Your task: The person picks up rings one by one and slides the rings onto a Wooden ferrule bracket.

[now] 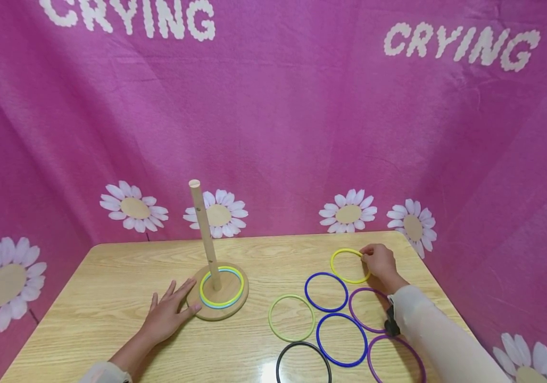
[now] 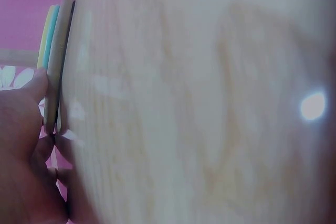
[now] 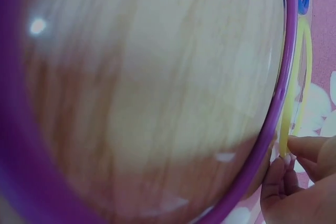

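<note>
My right hand [image 1: 380, 261] pinches the right edge of a yellow ring [image 1: 333, 267] at the back right of the table. In the right wrist view, thumb and fingers meet on the yellow ring [image 3: 287, 111]. My left hand [image 1: 165, 314] lies with fingers spread at the left edge of a round wooden base [image 1: 208, 315], its thumb and index finger touching the rim. A wooden peg [image 1: 205, 229] stands upright from that base. Around its foot lie a yellow-green ring [image 1: 242, 281] and a light blue ring [image 1: 216, 307], one on the other.
Right of the base lie two blue rings [image 1: 306, 295], a light green ring [image 1: 270, 318], a black ring [image 1: 279, 361] and two purple rings [image 1: 361, 324]. The right forearm passes over the purple ones. A pink curtain [image 1: 273, 133] surrounds the wooden table [image 1: 110, 276].
</note>
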A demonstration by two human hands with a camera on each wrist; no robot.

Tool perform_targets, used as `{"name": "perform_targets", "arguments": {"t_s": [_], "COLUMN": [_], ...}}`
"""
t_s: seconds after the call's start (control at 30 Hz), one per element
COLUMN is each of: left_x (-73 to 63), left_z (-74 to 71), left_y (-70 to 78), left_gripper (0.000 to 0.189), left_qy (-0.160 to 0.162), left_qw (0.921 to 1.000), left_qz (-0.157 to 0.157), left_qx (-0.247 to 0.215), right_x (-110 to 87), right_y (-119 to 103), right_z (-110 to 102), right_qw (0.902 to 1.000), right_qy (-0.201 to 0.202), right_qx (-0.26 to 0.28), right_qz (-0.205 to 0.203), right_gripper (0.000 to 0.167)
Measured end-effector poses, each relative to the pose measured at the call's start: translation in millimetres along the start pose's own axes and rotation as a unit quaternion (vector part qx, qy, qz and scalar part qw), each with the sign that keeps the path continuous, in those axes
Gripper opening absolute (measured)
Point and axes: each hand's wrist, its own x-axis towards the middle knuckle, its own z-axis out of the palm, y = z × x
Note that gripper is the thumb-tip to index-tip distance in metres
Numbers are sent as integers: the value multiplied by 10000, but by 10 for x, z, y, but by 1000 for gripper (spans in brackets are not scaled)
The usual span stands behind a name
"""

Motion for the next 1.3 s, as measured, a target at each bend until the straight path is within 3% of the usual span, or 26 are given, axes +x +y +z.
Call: {"name": "perform_targets", "arguments": {"t_s": [0.37,0.6,0.93,1.13,1.3], "left_x": [1,-1,-3,-10,-9], "left_z": [4,3,2,-2,0], "left_y": [12,22,19,32,46], "left_gripper": [74,74,73,73,73], "left_qy": [8,19,41,59,78], "left_qw": [10000,10000,10000,10000,9999], "left_qz": [-1,18,33,48,73], "left_qx": [-8,8,4,40,74], "right_x": [-11,-14,10,-34,-107], "right_y": [-30,-186,-580,-910,-1253], "right_z": [-12,-8,90,160,192], "right_qw": [9996,9983,9921,9827,9789], "right_qy": [188,231,218,384,295], "right_qx": [134,270,475,572,871], "right_qz": [-165,-456,-1139,-1720,-1827], "right_gripper": [18,20,16,12,11]}}
